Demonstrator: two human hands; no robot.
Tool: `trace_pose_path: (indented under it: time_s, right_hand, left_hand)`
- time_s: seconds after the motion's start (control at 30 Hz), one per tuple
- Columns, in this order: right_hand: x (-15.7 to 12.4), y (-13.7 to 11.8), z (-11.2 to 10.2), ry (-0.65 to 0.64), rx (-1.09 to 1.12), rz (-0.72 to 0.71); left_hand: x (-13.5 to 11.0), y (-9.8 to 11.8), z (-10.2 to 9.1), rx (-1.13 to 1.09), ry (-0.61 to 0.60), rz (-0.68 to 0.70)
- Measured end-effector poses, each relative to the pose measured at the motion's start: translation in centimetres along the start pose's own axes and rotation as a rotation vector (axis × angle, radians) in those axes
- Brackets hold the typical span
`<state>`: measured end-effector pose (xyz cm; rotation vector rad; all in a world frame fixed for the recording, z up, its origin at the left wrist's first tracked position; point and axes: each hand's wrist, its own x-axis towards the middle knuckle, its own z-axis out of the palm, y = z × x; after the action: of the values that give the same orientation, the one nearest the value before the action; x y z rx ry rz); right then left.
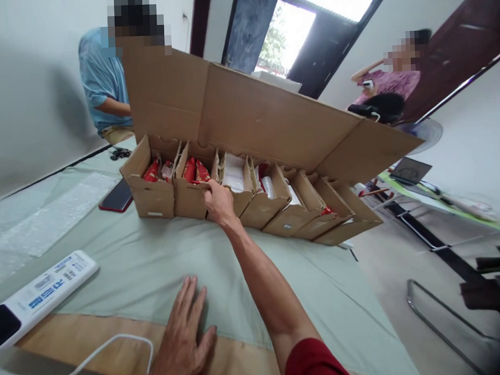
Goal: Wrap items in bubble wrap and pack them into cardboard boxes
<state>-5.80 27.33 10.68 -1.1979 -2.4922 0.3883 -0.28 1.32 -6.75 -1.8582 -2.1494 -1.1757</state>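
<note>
My left hand [183,335] lies flat on the pale green cloth [126,285] at the table's near edge, fingers spread, holding nothing. My right hand [220,202] reaches forward to a row of open cardboard bins [154,202]. Its fingers are bent over the front rim of the second bin from the left, closed on the cardboard; the fingertips are partly hidden. Right behind them, red packets [195,170] stand in that bin. More red packets [153,170] are in the leftmost bin, and white packs [233,171] fill the third.
A tall cardboard flap [264,113] rises behind the bins. At left lie a phone [117,196], clear plastic wrap [58,216] and a white power bank-like device [48,293] near a white cable [128,336]. Two people sit beyond; a laptop [411,171] stands at right.
</note>
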Motion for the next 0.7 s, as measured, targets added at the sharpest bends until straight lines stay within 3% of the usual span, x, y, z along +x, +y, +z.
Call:
trace_pose_path:
  time_s: [0.1, 0.2, 0.3, 0.4, 0.47, 0.6, 0.63, 0.7]
  right_hand:
    - [-2.6, 0.1, 0.1, 0.003, 0.045, -0.024]
    - [-8.5, 1.3, -0.9, 0.004, 0.228, -0.104]
    - [-15.2, 4.2, -3.7, -0.047, 0.413, -0.187]
    - [-19.6, 8.7, -7.4, -0.153, 0.509, -0.128]
    - [-20.8, 12.1, -9.4, -0.097, 0.548, -0.028]
    - [-22.5, 18.4, -10.5, 0.227, 0.696, 0.189]
    - [-23.4, 19.6, -10.1, 0.246, 0.730, 0.199]
    - [-25.6, 21.2, -8.8, 0.153, 0.752, 0.159]
  left_hand:
    - [-0.2, -0.1, -0.3, -0.134, 0.074, -0.193]
    - [-0.2, -0.6, -1.3, -0.242, 0.141, -0.391]
    - [0.2, -0.9, -2.8, -0.314, 0.211, -0.551]
    - [0.9, -0.7, -3.8, -0.389, 0.231, -0.683]
    - [1.4, -0.3, -3.7, -0.446, 0.213, -0.714]
    - [1.7, 1.0, -2.2, -0.545, 0.127, -0.678]
    - [1.7, 1.5, -1.9, -0.556, 0.092, -0.666]
    - [1.6, 2.2, -1.5, -0.558, 0.024, -0.638]
